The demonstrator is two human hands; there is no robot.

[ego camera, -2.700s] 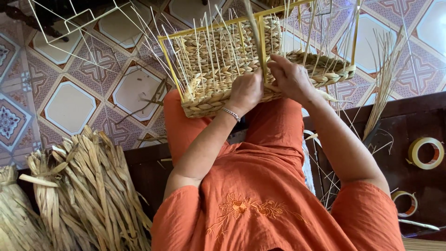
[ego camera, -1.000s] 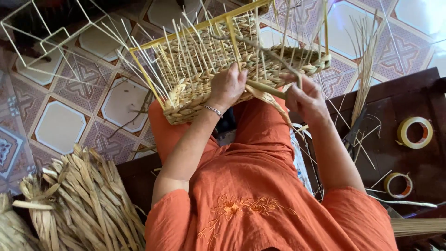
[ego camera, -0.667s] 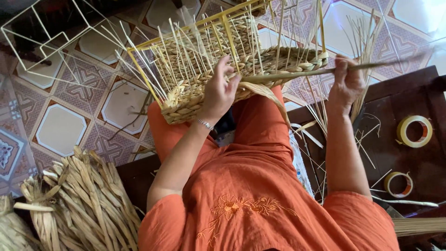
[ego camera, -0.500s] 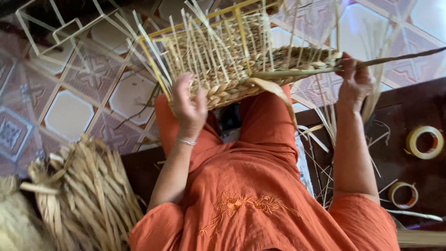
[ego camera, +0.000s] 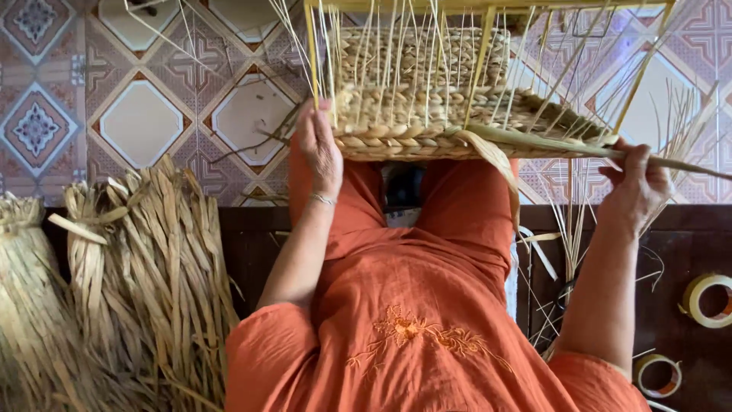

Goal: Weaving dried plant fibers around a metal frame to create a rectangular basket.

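The half-woven basket (ego camera: 427, 99) rests on the person's knees, its plaited straw wall facing the camera and its thin yellow uprights standing up from a yellow frame. The left hand (ego camera: 320, 149) lies flat against the basket's near left corner, fingers close together and pointing up along the weave, the thumb side pressed to the plaited edge; it grips nothing that can be made out. A thin bracelet (ego camera: 322, 200) circles that wrist. The right hand (ego camera: 637, 187) is out past the basket's right end, fingers curled and pinching a long flat straw strand (ego camera: 549, 141) that runs taut from the weave on the front wall, across the right corner, through the hand and on toward the right edge of the view. A wider loop of the same material hangs down from the front wall over the right thigh. Both arms come from an orange embroidered garment (ego camera: 412, 320) that fills the lower middle. To the left, bundles of dried straw (ego camera: 145, 282) lean on a dark wooden surface (ego camera: 252, 244), near the left elbow. To the right lie loose thin stalks and two rolls of tape (ego camera: 705, 299), well apart from the right hand. Beyond the basket is a patterned tile floor (ego camera: 137, 114).
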